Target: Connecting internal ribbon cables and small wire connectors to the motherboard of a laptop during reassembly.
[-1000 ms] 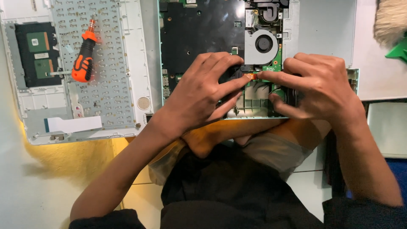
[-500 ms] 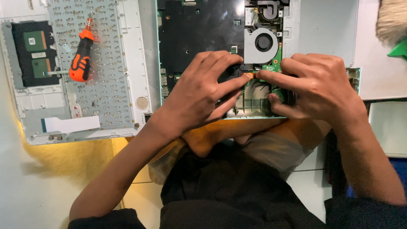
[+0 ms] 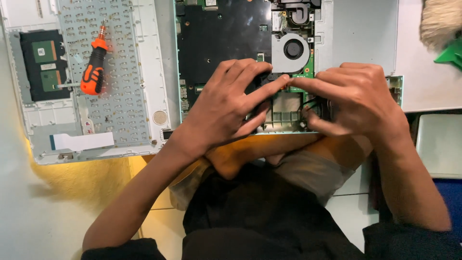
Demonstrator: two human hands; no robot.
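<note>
An opened laptop base lies in front of me, with its dark board cover, a round grey fan and a green circuit board exposed. My left hand rests spread over the board just below the fan. My right hand comes in from the right. The two index fingertips meet on the green board at the fan's lower edge. My right thumb curls down by black wires. Whatever lies under the fingers is hidden.
The detached white keyboard cover lies upside down at the left, with an orange and black screwdriver, a dark touchpad board and a flat white ribbon cable on it. A bristly brush is at the top right.
The hands have stayed in nearly the same place. The fingertips have closed slightly over the small orange part seen between them earlier.
</note>
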